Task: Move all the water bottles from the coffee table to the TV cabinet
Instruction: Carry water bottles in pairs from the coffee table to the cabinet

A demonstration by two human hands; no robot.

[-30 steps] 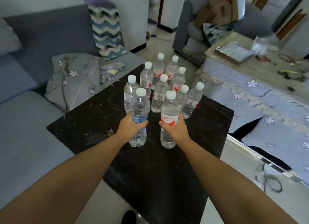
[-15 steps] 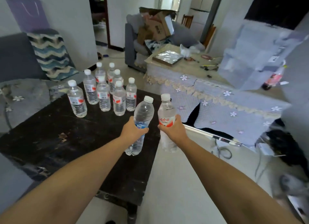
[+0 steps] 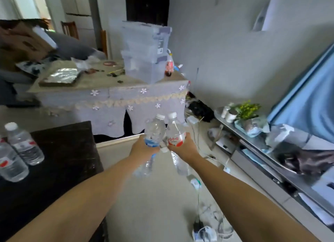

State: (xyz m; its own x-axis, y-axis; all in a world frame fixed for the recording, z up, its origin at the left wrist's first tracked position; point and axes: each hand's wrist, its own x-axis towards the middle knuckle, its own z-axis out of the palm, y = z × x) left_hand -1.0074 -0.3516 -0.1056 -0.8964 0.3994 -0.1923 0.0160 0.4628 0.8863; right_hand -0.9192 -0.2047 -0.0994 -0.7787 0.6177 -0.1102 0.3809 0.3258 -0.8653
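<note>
My left hand [image 3: 141, 148] grips a clear water bottle with a blue label [image 3: 154, 131]. Right beside it, my right hand [image 3: 182, 148] grips a clear water bottle with a red label [image 3: 175, 133]. Both bottles are held upright in the air over the pale floor, between the dark coffee table [image 3: 63, 160] and the low TV cabinet [image 3: 262, 155] on the right. Two more white-capped bottles [image 3: 23, 144] stand at the table's left edge of view; the others are out of frame.
The cabinet top holds a small potted plant [image 3: 244, 110], crumpled plastic [image 3: 285, 135] and a dark cloth, below a TV under a blue cover [image 3: 310, 99]. A cloth-covered table [image 3: 112, 97] with stacked plastic bins stands ahead. Cables and a power strip [image 3: 204, 231] lie on the floor.
Both hands lifted their bottles off the coffee table and carried them right. The view swung right, bringing the TV cabinet into sight and leaving most bottles out of frame.
</note>
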